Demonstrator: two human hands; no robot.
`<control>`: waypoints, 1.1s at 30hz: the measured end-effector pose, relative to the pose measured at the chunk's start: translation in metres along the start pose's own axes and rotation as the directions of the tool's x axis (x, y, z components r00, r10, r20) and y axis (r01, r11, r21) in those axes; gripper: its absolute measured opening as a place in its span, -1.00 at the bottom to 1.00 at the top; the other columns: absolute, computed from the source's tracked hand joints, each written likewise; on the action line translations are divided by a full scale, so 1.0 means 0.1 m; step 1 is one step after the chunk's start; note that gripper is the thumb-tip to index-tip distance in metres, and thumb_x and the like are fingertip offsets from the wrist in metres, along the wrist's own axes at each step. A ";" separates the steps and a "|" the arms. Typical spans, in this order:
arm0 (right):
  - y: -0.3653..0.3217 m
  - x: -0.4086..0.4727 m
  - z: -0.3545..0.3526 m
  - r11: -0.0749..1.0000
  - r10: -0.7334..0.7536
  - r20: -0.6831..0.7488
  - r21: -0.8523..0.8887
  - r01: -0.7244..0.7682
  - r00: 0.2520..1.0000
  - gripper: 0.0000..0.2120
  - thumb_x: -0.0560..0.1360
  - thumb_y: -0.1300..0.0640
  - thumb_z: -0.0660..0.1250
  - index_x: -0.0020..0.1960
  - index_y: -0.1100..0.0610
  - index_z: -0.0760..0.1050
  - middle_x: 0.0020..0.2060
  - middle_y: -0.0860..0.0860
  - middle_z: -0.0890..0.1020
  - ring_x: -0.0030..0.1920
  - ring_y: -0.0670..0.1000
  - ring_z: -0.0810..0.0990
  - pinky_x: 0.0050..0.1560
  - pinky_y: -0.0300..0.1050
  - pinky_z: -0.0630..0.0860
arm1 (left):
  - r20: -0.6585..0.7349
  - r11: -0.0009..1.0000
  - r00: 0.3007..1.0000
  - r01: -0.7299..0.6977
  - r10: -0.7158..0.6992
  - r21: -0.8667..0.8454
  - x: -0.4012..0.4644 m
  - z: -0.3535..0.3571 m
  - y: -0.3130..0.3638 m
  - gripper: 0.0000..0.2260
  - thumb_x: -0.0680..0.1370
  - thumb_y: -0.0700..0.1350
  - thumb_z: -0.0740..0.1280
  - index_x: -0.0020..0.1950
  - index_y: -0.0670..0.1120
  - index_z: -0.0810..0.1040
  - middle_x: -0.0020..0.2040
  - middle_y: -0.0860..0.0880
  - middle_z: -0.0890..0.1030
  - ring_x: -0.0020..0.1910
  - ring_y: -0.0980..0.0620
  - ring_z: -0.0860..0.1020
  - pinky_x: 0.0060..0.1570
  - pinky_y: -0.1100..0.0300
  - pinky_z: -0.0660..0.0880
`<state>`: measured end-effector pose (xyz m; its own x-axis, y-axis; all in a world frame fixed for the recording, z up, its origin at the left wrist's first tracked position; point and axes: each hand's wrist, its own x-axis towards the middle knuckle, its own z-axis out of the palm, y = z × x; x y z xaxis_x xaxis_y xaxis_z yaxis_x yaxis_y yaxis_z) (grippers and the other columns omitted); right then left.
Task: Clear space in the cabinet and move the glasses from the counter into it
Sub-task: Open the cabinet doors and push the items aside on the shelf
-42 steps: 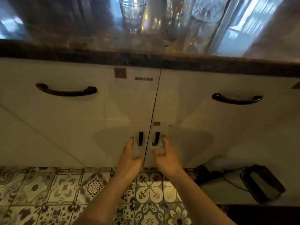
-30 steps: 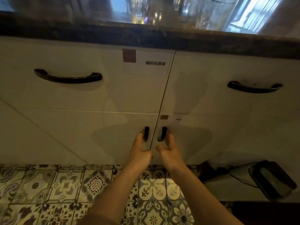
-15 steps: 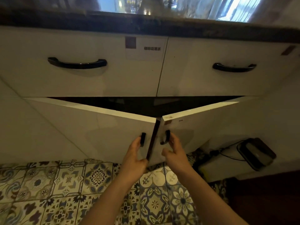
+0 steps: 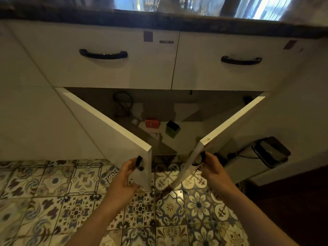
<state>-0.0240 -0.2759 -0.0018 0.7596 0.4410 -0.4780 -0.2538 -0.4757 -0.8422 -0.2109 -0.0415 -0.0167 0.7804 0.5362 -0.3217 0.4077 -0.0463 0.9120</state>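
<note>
Head view, the only one we have. Half a second ago the two lower doors were barely cracked, with only a dark slit behind them. Now we have them swung roughly halfway out, forming a V, and the cabinet (image 4: 221, 110) interior is lit enough to read.

Our left hand (image 4: 124, 176) is curled around the small dark pull of the left door (image 4: 106, 132), fingers closed on it. Our right hand (image 4: 211, 167) is hooked in the same way on the pull of the right door (image 4: 229, 125). Neither holds anything else.

Contents now exposed: a red box (image 4: 151, 123) toward the back, a green tin with a black lid (image 4: 172, 129) just to its right, something small and pale nearer the front that we cannot identify, and a dark looped cable (image 4: 122, 103) against the rear wall at left. The right part of the cabinet floor looks bare, though the door hides some of it.

The glasses (image 4: 150, 3) are up on the bench (image 4: 159, 19), only their bases visible at the top edge of the frame, well apart from the cabinet.

Judgement: access is gained but nothing is yet cleared or moved. The doors probably need to open further, then the red box and green tin can be shifted aside.
</note>
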 end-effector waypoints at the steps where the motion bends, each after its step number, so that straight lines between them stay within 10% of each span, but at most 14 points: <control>1: 0.04 -0.05 -0.07 1.000 -0.007 0.007 -0.013 0.007 1.000 -0.49 0.65 0.26 0.20 0.48 -0.17 0.25 0.49 -0.07 0.34 0.50 0.02 0.29 0.43 0.22 0.34 | -0.020 1.000 1.000 0.005 -0.005 0.009 -0.07 -0.03 -0.02 -0.32 0.48 -0.48 0.30 0.34 0.25 0.40 0.32 0.23 0.48 0.35 0.24 0.39 0.09 0.33 0.47; 10: 0.39 -0.60 -0.77 0.996 0.011 -0.040 -0.087 -0.014 0.999 -0.61 0.63 0.28 0.25 0.33 -0.12 0.34 0.24 -0.10 0.54 0.24 0.09 0.55 0.21 0.27 0.53 | -0.191 0.997 0.980 0.070 -0.065 0.018 -0.74 -0.41 -0.15 -0.36 0.46 -0.55 0.24 0.31 0.11 0.44 0.27 0.14 0.53 0.28 0.19 0.45 0.01 0.18 0.48; 14: 0.62 -0.74 -1.19 0.986 0.135 -0.139 -0.081 -0.147 0.981 -0.41 0.59 0.39 0.22 0.44 -0.15 0.27 0.25 -0.07 0.48 0.15 -0.03 0.51 0.09 0.09 0.49 | -0.256 0.986 0.957 0.156 -0.139 0.049 -0.98 -0.78 -0.38 -0.39 0.47 -0.52 0.26 0.29 0.12 0.42 0.29 0.08 0.54 0.31 0.09 0.44 0.34 -0.11 0.36; 17: 0.85 -0.82 -1.45 0.961 0.231 -0.273 -0.088 -0.264 0.934 -0.29 0.55 0.46 0.22 0.51 -0.16 0.23 0.25 -0.06 0.46 0.26 0.03 0.42 0.31 0.24 0.39 | -0.345 0.958 0.915 0.264 -0.211 0.115 -1.12 -1.14 -0.62 -0.37 0.47 -0.43 0.33 0.35 0.17 0.36 0.33 0.04 0.52 0.30 0.02 0.45 0.34 -0.17 0.34; 20: 1.06 -0.93 -1.54 0.949 0.198 -0.432 -0.140 -0.283 0.880 -0.33 0.52 0.48 0.29 0.43 -0.13 0.31 0.35 0.05 0.48 0.26 0.09 0.49 0.19 -0.13 0.47 | -0.384 0.928 0.881 0.349 -0.276 0.133 -1.23 -1.48 -0.84 -0.27 0.35 -0.33 0.39 0.35 0.28 0.30 0.35 0.07 0.50 0.34 -0.05 0.44 0.30 -0.30 0.37; 23: 1.24 -1.00 -1.44 0.850 0.315 -0.538 -0.205 -0.484 0.782 -0.42 0.53 0.24 0.43 0.50 0.05 0.33 0.39 0.22 0.48 0.32 0.28 0.49 0.27 0.11 0.47 | -0.429 0.919 0.848 0.384 -0.312 0.090 -1.28 -1.69 -1.04 -0.16 0.39 -0.47 0.38 0.33 0.37 0.25 0.44 0.03 0.44 0.42 -0.08 0.38 0.30 -0.29 0.36; 27: 1.32 -1.09 -0.92 0.659 0.514 -0.348 -0.426 -0.620 0.784 -0.53 0.54 0.11 0.43 0.40 0.17 0.44 0.36 0.17 0.50 0.36 0.18 0.45 0.38 0.10 0.36 | -0.520 0.922 0.780 0.386 -0.347 -0.035 -1.37 -1.59 -1.09 -0.22 0.49 -0.45 0.36 0.51 0.17 0.18 0.51 -0.02 0.36 0.45 -0.07 0.35 0.33 -0.16 0.34; 33: 1.09 -1.10 -0.09 0.586 0.396 0.060 -0.785 -0.202 0.916 -0.52 0.62 -0.13 0.23 0.49 -0.04 0.32 0.42 -0.01 0.43 0.38 0.03 0.45 0.30 -0.20 0.39 | -0.304 0.788 0.822 0.559 -0.482 0.260 -1.45 -0.79 -1.07 -0.38 0.55 -0.06 0.42 0.55 -0.12 0.25 0.49 -0.16 0.37 0.43 -0.17 0.37 0.42 -0.10 0.27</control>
<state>-0.1296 -0.3826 -0.0389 0.5598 0.2610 -0.7865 0.1675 -0.9652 -0.2011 -0.4049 -0.0473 -0.0472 0.3003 0.7190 -0.6267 0.8801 0.0444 0.4727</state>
